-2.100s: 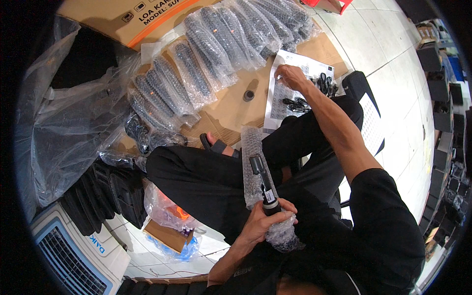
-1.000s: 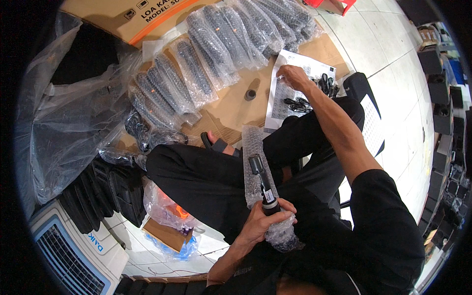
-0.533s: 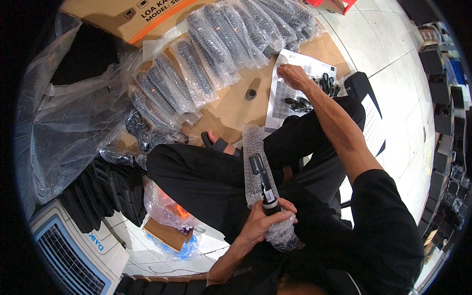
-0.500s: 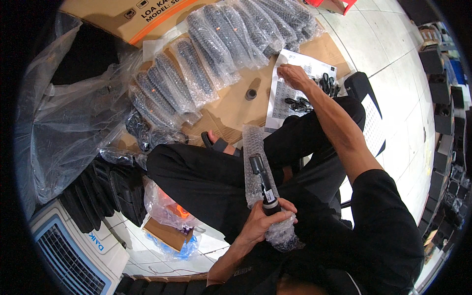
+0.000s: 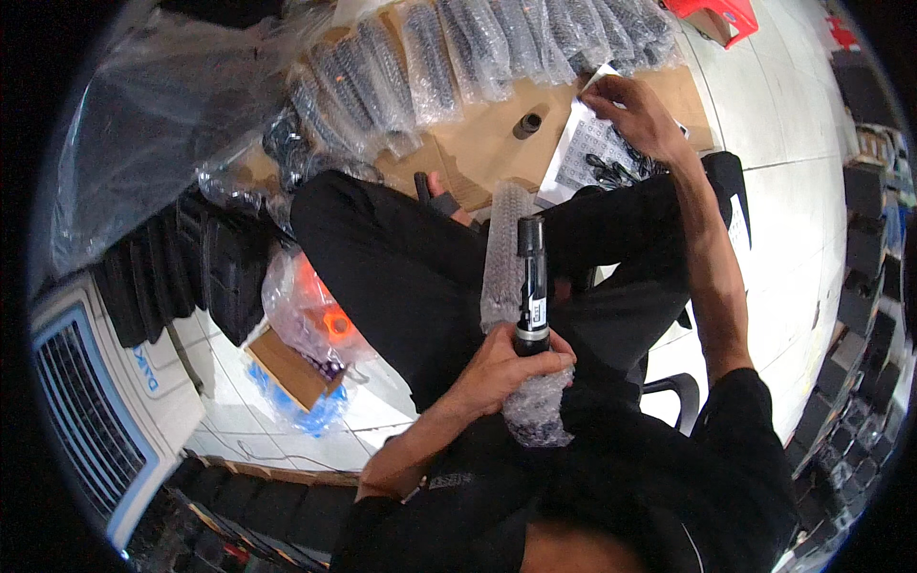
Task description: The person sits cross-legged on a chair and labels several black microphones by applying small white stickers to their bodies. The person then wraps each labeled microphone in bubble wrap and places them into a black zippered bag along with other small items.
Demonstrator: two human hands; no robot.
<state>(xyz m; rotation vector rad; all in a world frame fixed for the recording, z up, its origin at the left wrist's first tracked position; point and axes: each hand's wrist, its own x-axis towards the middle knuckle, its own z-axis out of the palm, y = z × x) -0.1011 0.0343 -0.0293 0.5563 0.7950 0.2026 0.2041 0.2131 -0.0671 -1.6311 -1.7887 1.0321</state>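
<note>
My left hand (image 5: 511,372) grips a black handheld microphone (image 5: 533,286) around its silver-ringed middle. Its slim body points away from me, showing a small white label. Crumpled bubble wrap (image 5: 537,411) covers the end nearest me. A long bubble-wrap sleeve (image 5: 507,248) lies beside the microphone, across my lap. Over the far end of a white printed sheet (image 5: 578,158) with rows of small marks, my right hand (image 5: 630,113) has its fingers bent together; whatever they pinch is hidden. A short black cylindrical cap (image 5: 527,126) stands on the cardboard (image 5: 478,153).
Several bubble-wrapped black items (image 5: 425,62) lie in a row at the back. Black cables (image 5: 611,172) rest on the sheet. A small open carton (image 5: 298,374) and orange things in clear plastic (image 5: 330,315) are at left, near a white-and-blue appliance (image 5: 105,401). A red stool (image 5: 721,17) stands far right.
My view has shifted, so the far items sit higher in the picture. The microphone is now more upright in my left hand. My right hand stays at the sheet's far end.
</note>
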